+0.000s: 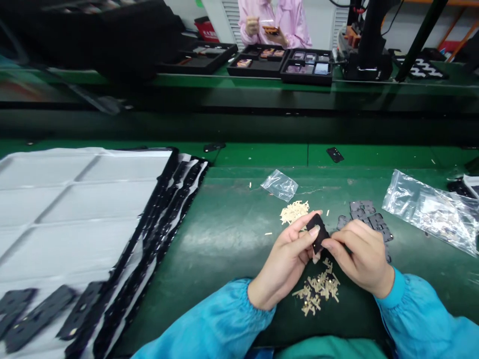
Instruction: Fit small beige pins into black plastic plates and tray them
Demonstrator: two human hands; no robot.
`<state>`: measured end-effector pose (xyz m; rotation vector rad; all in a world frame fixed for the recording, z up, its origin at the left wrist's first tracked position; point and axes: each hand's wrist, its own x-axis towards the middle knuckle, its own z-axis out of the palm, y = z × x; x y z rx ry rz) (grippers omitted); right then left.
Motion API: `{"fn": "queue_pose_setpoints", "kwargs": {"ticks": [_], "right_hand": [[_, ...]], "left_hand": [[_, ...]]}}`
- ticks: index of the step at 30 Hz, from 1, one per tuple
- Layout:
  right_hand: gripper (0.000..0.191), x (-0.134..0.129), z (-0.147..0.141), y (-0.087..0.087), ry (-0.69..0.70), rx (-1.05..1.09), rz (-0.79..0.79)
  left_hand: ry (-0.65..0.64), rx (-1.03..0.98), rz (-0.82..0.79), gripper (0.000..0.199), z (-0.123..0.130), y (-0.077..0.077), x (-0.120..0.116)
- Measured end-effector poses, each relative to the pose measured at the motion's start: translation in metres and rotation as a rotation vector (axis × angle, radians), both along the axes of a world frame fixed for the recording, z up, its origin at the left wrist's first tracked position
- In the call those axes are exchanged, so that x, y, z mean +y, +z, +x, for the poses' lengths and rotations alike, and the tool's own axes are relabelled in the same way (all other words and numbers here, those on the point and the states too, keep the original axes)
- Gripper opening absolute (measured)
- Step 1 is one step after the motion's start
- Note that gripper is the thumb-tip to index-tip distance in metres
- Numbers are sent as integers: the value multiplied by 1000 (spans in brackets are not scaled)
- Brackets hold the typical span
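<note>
A small flat black plastic part (318, 232) is held up over the bench between my hands. My left hand (286, 254) grips it, with the thumb across its face and the fingers behind. At its right edge, the thumb and forefinger of my right hand (361, 254) are pinched together; what sits between them is hidden. Below my hands lies a pile of small brass-coloured metal pieces (318, 289). Just beyond the left fingers is a heap of small cream-coloured strips (294, 212). Several similar dark plastic parts (362, 207) lie behind my right hand, which partly covers them.
A small clear bag (280, 185) lies past the cream heap, and a larger clear bag (430, 212) with small pieces is at right. Stacked black trays with white sheeting (75, 209) fill the left. Across the bench, a person in pink (275, 22) stands behind black trays (307, 75).
</note>
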<state>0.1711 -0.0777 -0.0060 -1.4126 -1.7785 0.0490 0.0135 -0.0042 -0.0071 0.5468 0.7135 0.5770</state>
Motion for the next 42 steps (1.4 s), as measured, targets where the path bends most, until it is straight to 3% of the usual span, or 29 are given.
{"fn": "queue_pose_setpoints", "kwargs": {"ticks": [2,5,7,9,11,14,18,20,22,26,29,31,36,39,42], "right_hand": [[26,-2,-4,-2,-22,-15,-52],[37,5,-4,-1,-26,212,-312],[41,22,7,2,-67,407,-495],[44,47,30,7,-156,490,-544],[50,72,57,10,-237,475,-517],[49,85,85,7,-261,395,-564],[24,46,72,-5,-105,265,-734],[14,19,53,-8,30,158,-793],[17,-1,36,-9,153,-23,-798],[9,-9,22,-8,225,-169,-797],[7,-3,26,-8,198,-100,-825],[7,0,29,-8,148,47,-852],[16,-1,30,-8,116,565,-925],[22,-3,25,-5,139,794,-930],[23,-2,21,0,164,936,-896]], "left_hand": [[26,48,64,55,0,-2,1],[-16,178,283,66,-2,-7,11],[-43,285,452,77,-5,-10,21],[-34,378,590,83,-9,-12,29],[-16,465,706,76,-15,-12,34],[-96,621,910,46,-29,-12,31],[-283,682,1308,15,-48,-15,8],[-361,663,1492,16,-51,-17,-7],[-437,667,1652,20,-52,-21,-20],[-541,701,1868,24,-49,-29,-34],[-537,682,1880,22,-50,-31,-36],[-504,647,1798,21,-49,-29,-35],[-312,691,1393,24,-36,-17,-26],[-287,520,1124,11,-26,-9,-19],[-260,397,963,15,-22,-2,-14]]}}
